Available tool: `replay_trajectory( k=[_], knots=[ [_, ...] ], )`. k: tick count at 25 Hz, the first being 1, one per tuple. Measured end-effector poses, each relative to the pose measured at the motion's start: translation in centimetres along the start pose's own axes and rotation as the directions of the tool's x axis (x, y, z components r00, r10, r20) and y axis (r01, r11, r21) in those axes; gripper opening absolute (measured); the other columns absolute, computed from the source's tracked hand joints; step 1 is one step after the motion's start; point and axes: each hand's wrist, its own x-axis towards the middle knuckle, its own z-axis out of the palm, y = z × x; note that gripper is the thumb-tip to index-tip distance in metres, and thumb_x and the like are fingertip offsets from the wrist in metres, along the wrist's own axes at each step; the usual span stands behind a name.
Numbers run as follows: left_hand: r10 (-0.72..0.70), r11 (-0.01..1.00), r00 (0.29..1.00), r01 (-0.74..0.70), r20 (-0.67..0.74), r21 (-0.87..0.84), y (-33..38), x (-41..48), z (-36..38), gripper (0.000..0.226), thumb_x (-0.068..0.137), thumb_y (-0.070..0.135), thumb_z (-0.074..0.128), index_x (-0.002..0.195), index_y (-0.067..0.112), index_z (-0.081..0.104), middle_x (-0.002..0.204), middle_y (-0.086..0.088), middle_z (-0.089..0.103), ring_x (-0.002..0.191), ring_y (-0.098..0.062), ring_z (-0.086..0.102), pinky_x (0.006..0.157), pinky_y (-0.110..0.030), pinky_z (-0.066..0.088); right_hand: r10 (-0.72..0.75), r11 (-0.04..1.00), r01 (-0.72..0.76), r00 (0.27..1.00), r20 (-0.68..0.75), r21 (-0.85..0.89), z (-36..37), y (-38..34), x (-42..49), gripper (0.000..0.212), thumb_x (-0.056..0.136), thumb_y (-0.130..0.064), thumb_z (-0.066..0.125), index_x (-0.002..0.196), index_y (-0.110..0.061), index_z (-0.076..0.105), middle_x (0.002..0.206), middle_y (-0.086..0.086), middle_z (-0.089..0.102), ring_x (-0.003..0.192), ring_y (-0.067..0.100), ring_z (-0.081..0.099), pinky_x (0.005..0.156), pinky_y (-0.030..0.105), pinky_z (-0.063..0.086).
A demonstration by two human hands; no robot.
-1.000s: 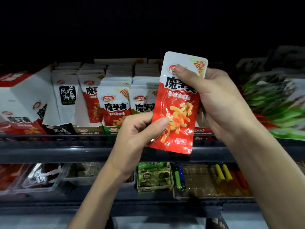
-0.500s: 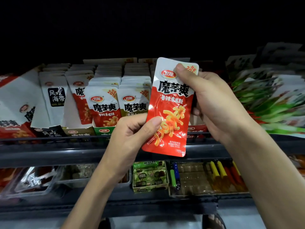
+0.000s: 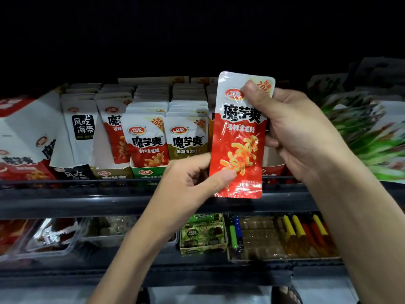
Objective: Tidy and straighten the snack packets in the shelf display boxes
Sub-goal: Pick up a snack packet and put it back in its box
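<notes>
Here, display boxes point(image 3: 151, 172) on the shelf point(image 3: 87, 200) hold upright packet rows, while a glossy red-and-white packet point(image 3: 240, 137) stands before them, left hand point(image 3: 188, 183) pinching its bottom, right hand point(image 3: 293, 128) its top.

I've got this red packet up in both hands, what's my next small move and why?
Probably lower the red foil snack packet into the red-fronted cardboard box just behind it: left hand and right hand hold it nearly upright, label forward, and that box looks partly empty.
</notes>
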Motion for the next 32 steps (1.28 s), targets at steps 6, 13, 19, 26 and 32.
replay_trajectory(
  k=[6,13,19,26,32],
  knots=[
    [-0.006,0.990,1.000,0.010,-0.029,0.139,-0.3,0.1,-0.3,0.023,0.079,0.034,0.076,0.083,0.013,0.067,0.090,-0.002,0.074,0.084,-0.027,0.069,0.076,-0.050,0.057,0.026,0.990,-0.027,1.000,-0.011,-0.137,-1.6,-0.2,0.7,0.027,0.097,-0.032,0.057,0.101,-0.007,0.066,0.074,0.000,0.075,0.059,0.005,0.069,0.042,0.013,0.043],
    [0.066,0.904,0.981,0.020,-0.184,0.427,-0.5,0.7,1.1,0.025,0.084,0.046,0.064,0.083,0.021,0.063,0.071,0.013,0.061,0.061,-0.009,0.052,0.056,-0.026,0.047,-0.026,0.976,0.024,1.000,-0.006,-0.216,-3.1,0.0,1.0,0.020,0.092,-0.019,0.065,0.109,-0.008,0.066,0.094,0.000,0.078,0.086,0.010,0.074,0.060,0.019,0.059],
    [0.264,0.796,0.923,-0.045,-0.280,0.603,-1.4,2.0,2.5,0.010,0.092,0.024,0.064,0.101,0.021,0.067,0.086,0.018,0.062,0.075,0.001,0.056,0.065,-0.012,0.043,-0.330,0.944,0.323,0.912,-0.245,-0.072,-5.3,0.0,1.9,0.017,0.097,-0.016,0.061,0.111,-0.007,0.063,0.106,0.002,0.074,0.101,0.011,0.070,0.080,0.024,0.056],
    [0.203,0.458,0.979,-0.085,-0.011,0.885,-3.6,3.3,4.2,0.028,0.092,0.034,0.061,0.119,0.025,0.064,0.112,0.006,0.062,0.106,-0.015,0.050,0.085,-0.033,0.045,-0.580,0.748,0.378,0.772,-0.260,-0.546,-6.1,2.6,3.8,0.014,0.096,-0.029,0.062,0.107,-0.019,0.063,0.103,-0.007,0.071,0.100,0.012,0.068,0.084,0.047,0.057],
    [0.196,0.428,0.980,-0.111,0.028,0.897,-4.3,3.4,4.1,0.028,0.091,0.034,0.056,0.116,0.025,0.066,0.106,0.007,0.063,0.101,-0.016,0.048,0.081,-0.033,0.041,-0.598,0.697,0.335,0.759,-0.256,-0.634,-5.9,2.7,4.7,0.011,0.096,-0.026,0.063,0.105,-0.020,0.063,0.099,-0.008,0.069,0.095,0.006,0.067,0.077,0.035,0.060]
  ],
)
